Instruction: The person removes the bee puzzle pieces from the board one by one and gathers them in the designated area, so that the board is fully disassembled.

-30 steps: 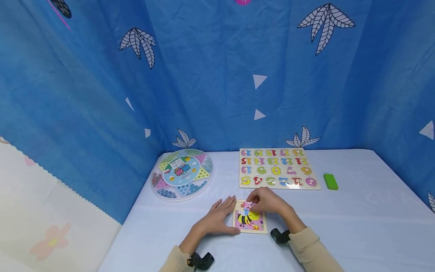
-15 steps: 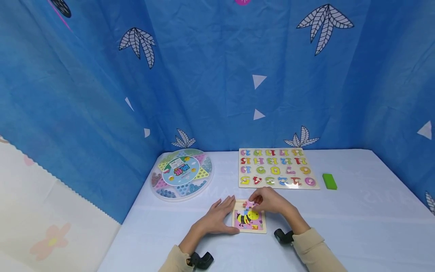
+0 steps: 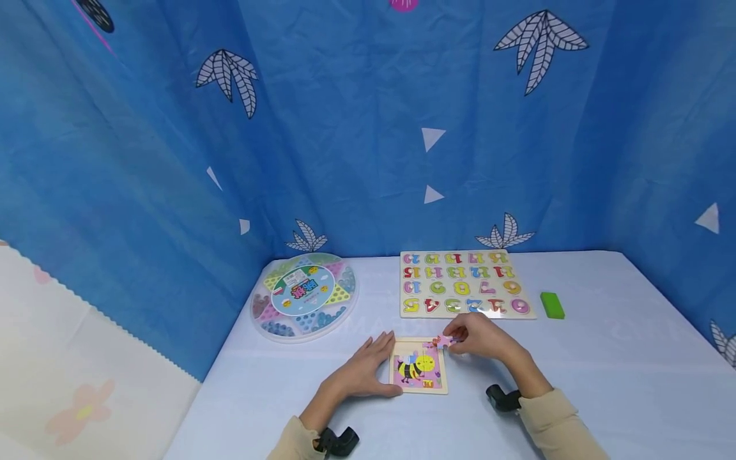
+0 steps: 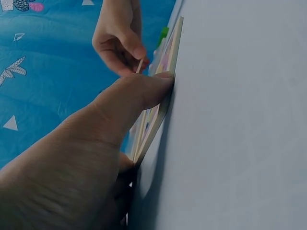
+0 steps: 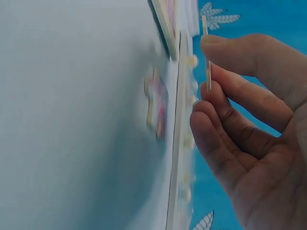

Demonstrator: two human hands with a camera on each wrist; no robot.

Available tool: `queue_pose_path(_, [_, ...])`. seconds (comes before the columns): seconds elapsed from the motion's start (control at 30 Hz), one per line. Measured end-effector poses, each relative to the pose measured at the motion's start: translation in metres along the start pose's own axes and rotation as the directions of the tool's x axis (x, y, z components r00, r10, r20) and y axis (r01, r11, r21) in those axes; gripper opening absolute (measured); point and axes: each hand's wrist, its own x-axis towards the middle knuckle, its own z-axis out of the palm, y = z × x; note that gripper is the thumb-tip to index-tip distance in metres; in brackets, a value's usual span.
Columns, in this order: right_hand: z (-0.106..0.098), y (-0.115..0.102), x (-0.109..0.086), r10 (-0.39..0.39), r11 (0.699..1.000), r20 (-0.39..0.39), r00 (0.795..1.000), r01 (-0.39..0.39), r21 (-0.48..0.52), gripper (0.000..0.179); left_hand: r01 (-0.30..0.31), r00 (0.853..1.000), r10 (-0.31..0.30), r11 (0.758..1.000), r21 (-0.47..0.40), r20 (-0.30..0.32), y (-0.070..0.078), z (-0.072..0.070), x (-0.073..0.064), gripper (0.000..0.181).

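Observation:
A small wooden jigsaw tray [image 3: 425,391] with a yellow-and-black bee picture lies on the table; bare wood shows at its upper left. My left hand [image 3: 361,372] rests along its left side, fingers extended and the thumb [image 4: 156,86] on the rim. Between thumb and fingertips, my right hand [image 3: 482,337] pinches a pink jigsaw piece [image 3: 443,342], held over the tray's upper right corner. The right wrist view has this piece edge-on. Below it there, another jigsaw piece [image 5: 156,108] appears blurred on the table, hidden by my right hand in the head view.
Behind the tray lies a wooden number puzzle board [image 3: 471,313], with a green block [image 3: 552,305] to its right. A round Chinese checkers set [image 3: 303,291] sits at the back left. A blue patterned curtain [image 3: 345,128] closes off the table's back.
My right hand has lifted the pink piece from the tray's upper part and carried it rightward to the corner. The left hand stays on the tray. The view has shifted slightly.

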Motion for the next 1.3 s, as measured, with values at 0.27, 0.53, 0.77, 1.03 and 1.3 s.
queue_pose_path(0.27, [-0.013,0.018,-0.014,0.010,1.000,-0.026,1.000,-0.010,0.000,0.025,0.007,1.000,-0.007,1.000,-0.011,0.000,0.002,0.000,-0.002,0.105])
queue_pose_path(0.53, [-0.024,0.035,-0.026,0.011,1.000,-0.013,1.000,-0.011,-0.002,0.026,0.018,1.000,-0.018,1.000,-0.009,0.011,0.003,0.000,-0.002,0.105])
queue_pose_path(0.77, [-0.033,0.043,-0.030,0.045,0.999,0.001,0.999,-0.045,0.018,0.026,0.027,1.000,-0.027,0.999,-0.018,0.014,0.004,0.000,-0.002,0.104])
queue_pose_path(1.03, [-0.032,0.045,-0.033,0.091,0.995,-0.007,0.996,-0.091,-0.026,0.026,0.038,0.999,-0.037,0.999,-0.037,0.018,0.002,0.001,-0.001,0.105])
queue_pose_path(1.3, [-0.030,0.050,-0.032,0.107,0.993,-0.016,0.994,-0.108,-0.047,0.024,0.019,1.000,-0.018,1.000,-0.022,0.006,0.002,0.002,-0.001,0.105])
